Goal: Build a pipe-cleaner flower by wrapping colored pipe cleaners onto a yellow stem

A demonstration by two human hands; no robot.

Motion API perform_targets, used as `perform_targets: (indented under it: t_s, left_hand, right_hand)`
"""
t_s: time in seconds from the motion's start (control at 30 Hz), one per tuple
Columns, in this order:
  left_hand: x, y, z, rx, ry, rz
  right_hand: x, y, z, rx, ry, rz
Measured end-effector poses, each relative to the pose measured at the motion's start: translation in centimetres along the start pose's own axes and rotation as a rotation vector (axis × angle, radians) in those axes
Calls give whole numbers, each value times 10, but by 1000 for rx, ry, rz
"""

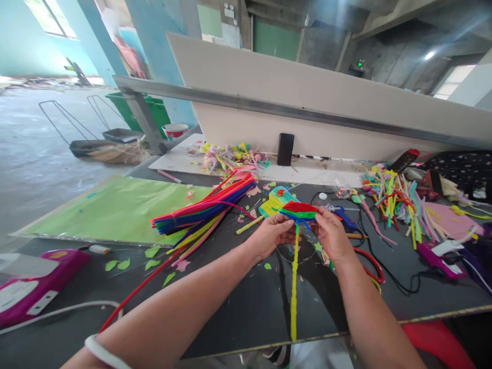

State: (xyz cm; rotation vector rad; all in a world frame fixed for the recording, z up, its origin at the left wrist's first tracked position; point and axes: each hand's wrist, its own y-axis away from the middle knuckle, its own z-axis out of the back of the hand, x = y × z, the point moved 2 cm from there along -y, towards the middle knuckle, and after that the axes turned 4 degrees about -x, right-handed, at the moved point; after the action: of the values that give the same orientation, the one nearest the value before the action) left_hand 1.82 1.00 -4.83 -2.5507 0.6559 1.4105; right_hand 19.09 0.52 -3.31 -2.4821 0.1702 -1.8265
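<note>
Pipe-cleaner fan [300, 210], over the table [238, 307], is pinched at each end by left hand [271, 236] and right hand [332, 237] fingertips, seemingly so its yellow stem [294, 287] hangs free toward six o'clock.

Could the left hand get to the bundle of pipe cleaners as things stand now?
Probably yes: the bundle lies close to the left hand with nothing standing between them, but that hand is busy pinching the red-green-blue piece.
</note>
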Motion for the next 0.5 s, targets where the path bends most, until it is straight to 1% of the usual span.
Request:
perform_targets:
  t_s: [0.07,0.13,0.2,0.33,0.5]
  left_hand:
    - [0,1,-1,33,-8,9]
    - [0,2,-1,70,-24,29]
    - [-3,1,0,71,-44,42]
    - [-10,-1,5,-33,-79,-12]
    - [-12,-3,7,-103,-160,-57]
  right_hand:
    - [1,4,-6,57,6,-60]
    - [1,6,-8,79,24,-101]
    - [0,7,-8,79,64,-121]
    - [-1,7,-4,64,191,-110]
    - [-4,8,-4,75,284,-210]
